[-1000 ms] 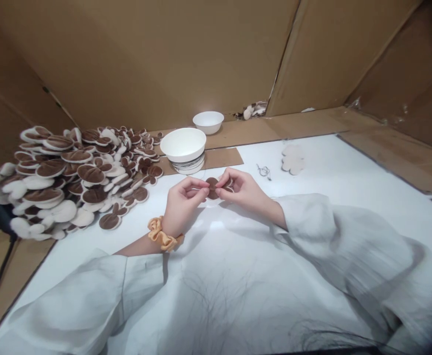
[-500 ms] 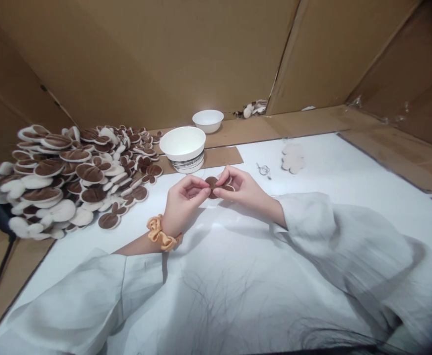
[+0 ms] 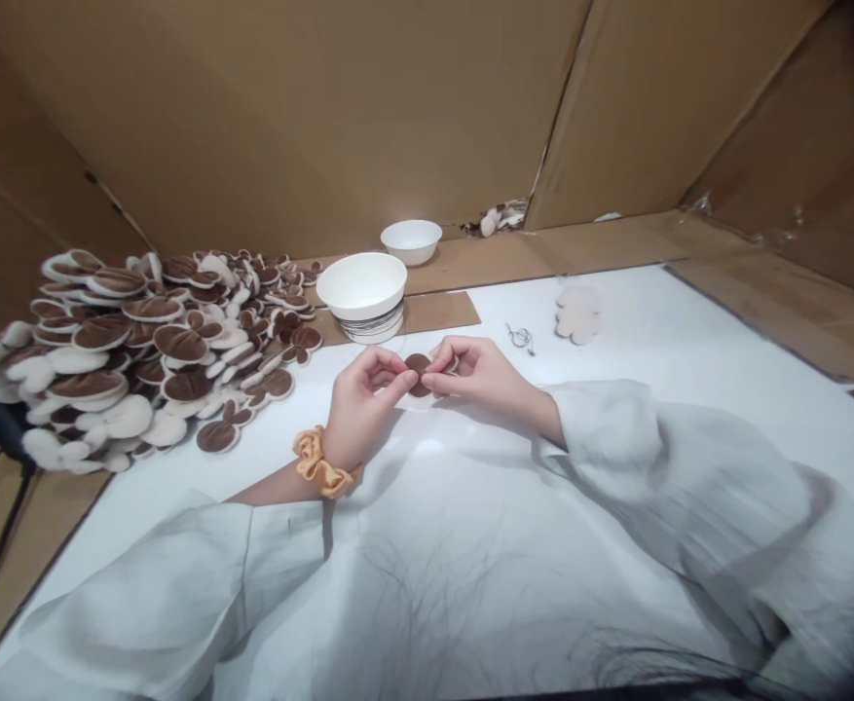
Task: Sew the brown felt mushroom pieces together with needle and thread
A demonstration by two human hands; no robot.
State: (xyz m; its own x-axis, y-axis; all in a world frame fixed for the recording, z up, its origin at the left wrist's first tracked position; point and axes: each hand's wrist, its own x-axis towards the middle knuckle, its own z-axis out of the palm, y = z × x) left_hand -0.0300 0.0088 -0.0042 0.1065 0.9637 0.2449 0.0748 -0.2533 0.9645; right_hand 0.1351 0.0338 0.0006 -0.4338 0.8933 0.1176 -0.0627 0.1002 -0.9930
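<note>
Between my two hands is a brown fabric piece with a pale edge (image 3: 419, 374), held above the white tabletop (image 3: 696, 370). My left hand (image 3: 368, 404), with an orange scrunchie (image 3: 318, 465) at the wrist, pinches its left side between thumb and fingertips. From the other side my right hand (image 3: 483, 378) grips it with thumb and bent fingers, which cover much of its right part. Whether a needle is in the fingers is too small to tell. A white bowl wound with dark thread (image 3: 368, 316) stands just behind my hands.
A big heap of brown-and-cream padded fabric pieces (image 3: 185, 343) lies at the left. A smaller white bowl (image 3: 411, 239) stands farther back. Tangled dark thread (image 3: 521, 338) and a pale flower-shaped piece (image 3: 576, 312) lie to the right. Cardboard walls (image 3: 368, 117) enclose the table.
My right fingers have closed further over the fabric piece, so less of its right part shows. Both hands stay in nearly the same place; the whole view has shifted slightly.
</note>
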